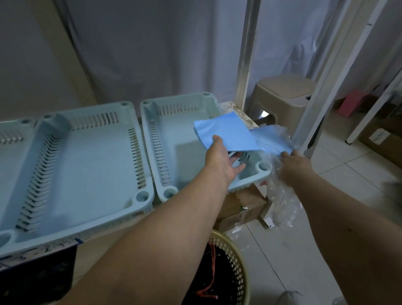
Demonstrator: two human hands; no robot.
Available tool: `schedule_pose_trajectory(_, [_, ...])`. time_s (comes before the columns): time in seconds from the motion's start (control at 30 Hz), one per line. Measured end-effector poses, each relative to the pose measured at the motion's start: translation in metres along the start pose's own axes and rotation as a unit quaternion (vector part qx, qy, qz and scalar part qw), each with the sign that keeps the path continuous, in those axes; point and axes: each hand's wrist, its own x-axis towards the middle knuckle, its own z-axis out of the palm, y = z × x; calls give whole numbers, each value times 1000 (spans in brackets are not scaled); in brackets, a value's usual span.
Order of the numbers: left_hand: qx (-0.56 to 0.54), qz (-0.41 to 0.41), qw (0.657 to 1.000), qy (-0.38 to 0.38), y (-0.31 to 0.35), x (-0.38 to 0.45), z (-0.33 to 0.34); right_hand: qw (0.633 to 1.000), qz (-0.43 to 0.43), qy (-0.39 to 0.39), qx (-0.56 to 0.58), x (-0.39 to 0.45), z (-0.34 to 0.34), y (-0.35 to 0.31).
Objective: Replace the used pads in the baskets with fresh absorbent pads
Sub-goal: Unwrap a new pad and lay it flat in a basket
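Three pale blue plastic baskets stand side by side on a low surface: the right basket (pixel 149 135), the middle basket (pixel 144 196) and a part of the left basket (pixel 1 128) at the frame's edge. No pad lies in any of them. My left hand (pixel 223 158) holds a folded blue absorbent pad (pixel 226 130) above the right basket's near right end. My right hand (pixel 294 166) grips a clear plastic bag (pixel 283 203) with more blue pads (pixel 273 138) in it, just right of that basket.
A yellow woven waste bin (pixel 238 271) with a black liner stands on the tiled floor below my arms. A cardboard box (pixel 241 205) sits under the right basket. A beige stool (pixel 282 96) and white metal frame legs (pixel 244 61) stand behind; a grey curtain hangs at the back.
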Motion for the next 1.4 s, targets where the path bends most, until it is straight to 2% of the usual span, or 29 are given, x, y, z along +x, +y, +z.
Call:
schedule_pose_trajectory(0.2, [0, 10, 1000, -6, 5, -10, -4, 991, 16, -48, 124, 2, -15, 0])
schedule_pose_trajectory(0.27, [3, 16, 1000, -11, 10, -17, -8, 976, 55, 0, 209, 3, -25, -2])
schedule_pose_trajectory(0.37, [19, 27, 999, -8, 18, -28, -17, 928, 140, 140, 315, 0, -52, -12])
schedule_pose_trajectory(0.47, [43, 42, 998, -2, 28, -41, -30, 877, 119, 238, 400, -13, -92, -40])
schedule_pose_trajectory(0.5, [51, 49, 997, 1, 32, -45, -35, 869, 94, 238, 423, -17, -103, -52])
schedule_pose_trajectory(0.63, [69, 95, 993, 29, 49, -65, -59, 865, 10, 160, 476, -36, -136, -108])
schedule_pose_trajectory(0.77, [83, 140, 983, 79, 67, -83, -88, 851, 0, 152, 502, -56, -147, -147])
schedule_pose_trajectory(0.83, [79, 155, 980, 95, 75, -95, -106, 840, 2, 123, 529, -62, -151, -161])
schedule_pose_trajectory(0.97, [49, 166, 979, 106, 91, -118, -139, 778, -30, 59, 625, -75, -156, -187])
schedule_pose_trajectory(1.17, [-4, 188, 974, 126, 107, -143, -180, 724, -86, 63, 681, -93, -169, -221])
schedule_pose_trajectory(1.27, [-42, 196, 975, 101, 114, -153, -196, 726, -97, 60, 678, -99, -174, -236])
schedule_pose_trajectory(1.4, [-100, 178, 975, 85, 125, -166, -207, 754, -99, 64, 646, -110, -181, -246])
